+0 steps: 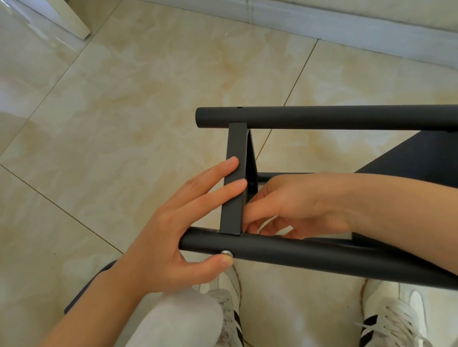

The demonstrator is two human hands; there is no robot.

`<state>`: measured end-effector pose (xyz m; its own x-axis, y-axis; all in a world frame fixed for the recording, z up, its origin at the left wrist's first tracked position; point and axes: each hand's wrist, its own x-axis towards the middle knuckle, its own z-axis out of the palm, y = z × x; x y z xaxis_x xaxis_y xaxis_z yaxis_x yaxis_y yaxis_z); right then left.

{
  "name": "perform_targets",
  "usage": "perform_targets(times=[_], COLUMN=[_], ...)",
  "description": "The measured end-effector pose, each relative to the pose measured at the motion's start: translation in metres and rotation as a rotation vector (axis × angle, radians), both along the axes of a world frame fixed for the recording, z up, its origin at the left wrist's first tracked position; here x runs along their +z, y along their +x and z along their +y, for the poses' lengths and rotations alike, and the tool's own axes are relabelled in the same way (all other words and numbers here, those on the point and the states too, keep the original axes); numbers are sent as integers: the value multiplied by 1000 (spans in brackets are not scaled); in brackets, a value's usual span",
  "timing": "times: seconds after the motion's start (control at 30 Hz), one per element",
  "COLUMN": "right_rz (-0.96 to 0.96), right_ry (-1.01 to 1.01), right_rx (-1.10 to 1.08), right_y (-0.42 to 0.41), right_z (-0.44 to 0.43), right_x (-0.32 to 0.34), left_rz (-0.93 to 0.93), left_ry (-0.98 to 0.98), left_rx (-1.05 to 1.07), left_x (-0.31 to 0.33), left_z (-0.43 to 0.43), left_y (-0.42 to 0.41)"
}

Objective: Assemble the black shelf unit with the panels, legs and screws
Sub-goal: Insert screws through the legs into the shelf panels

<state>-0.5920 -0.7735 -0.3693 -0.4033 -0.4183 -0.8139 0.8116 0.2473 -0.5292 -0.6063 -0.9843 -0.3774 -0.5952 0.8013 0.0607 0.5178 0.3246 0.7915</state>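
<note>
Black shelf unit lies on its side on the tiled floor (138, 111). Far leg (326, 116) and near leg (294, 252) run parallel, with a panel (235, 178) set edge-on between them. Left hand (172, 230): straight fingers rest on the panel edge, thumb touches the silver screw (226, 252) in the near leg. Right hand (291, 209): fingers curled at the inner corner behind the panel; contents not visible.

Bright, even light fills the scene. The glossy floor tiles (136, 85) throw white glare at the upper left. Shadows are soft and faint. The baseboard (320, 20) bows slightly from wide-angle distortion; edges blur a little, and the centre is sharp.
</note>
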Motion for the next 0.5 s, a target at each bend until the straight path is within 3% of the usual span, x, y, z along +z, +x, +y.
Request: perform_targets(times=[0.5], right_rz=[-8], right_ry=[-38], right_rx=[-36], right_y=[2], right_z=[-1], right_x=[-1], left_rz=[9], left_ry=[-17], left_rx=[-2], left_x=[-1], left_z=[-1], left_y=[-1])
